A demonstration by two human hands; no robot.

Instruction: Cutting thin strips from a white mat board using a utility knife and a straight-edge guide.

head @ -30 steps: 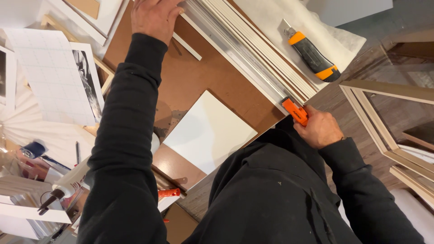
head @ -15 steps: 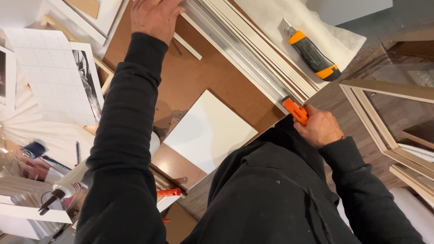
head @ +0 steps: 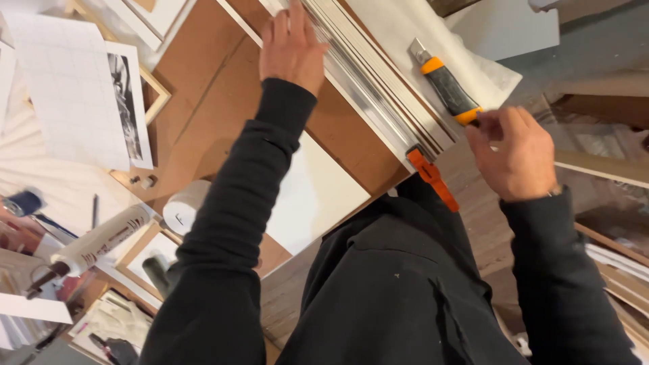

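left hand point(head: 292, 49): upper middle of the frame, fingers spread wide and laid flat, pressing down on the metal ruler point(head: 368, 94) where it meets the brown board point(head: 223, 88). it grips nothing.
metal ruler: a long silvery straightedge that runs on a slant from the top middle down toward the centre, along the edge of the brown board. its lower end sits just above the orange tool point(head: 433, 179).
brown board: a big flat brown sheet, upper left to centre, lying under the ruler. no cut line can be made out on it, so whether a cut is finished cannot be told.
white sheet point(head: 318, 196): plain white rectangle in the middle of the frame, partly hidden by the left sleeve.
orange tool: a slim orange piece at the ruler's lower end, centre right, lying loose with no hand on it.
knife point(head: 446, 84): upper right, black grip with orange bands and a grey metal tip, lying on white paper point(head: 405, 27) beside the ruler.
right hand point(head: 517, 159): right of centre, fingers loosely curled and half closed, fingertips at the knife's orange end. whether they touch it cannot be told; the knife lies flat and is not lifted.
how far along: judged from this, the ruler is set and held down, while the knife is not yet in the grip, so the cutting stroke looks not yet begun.
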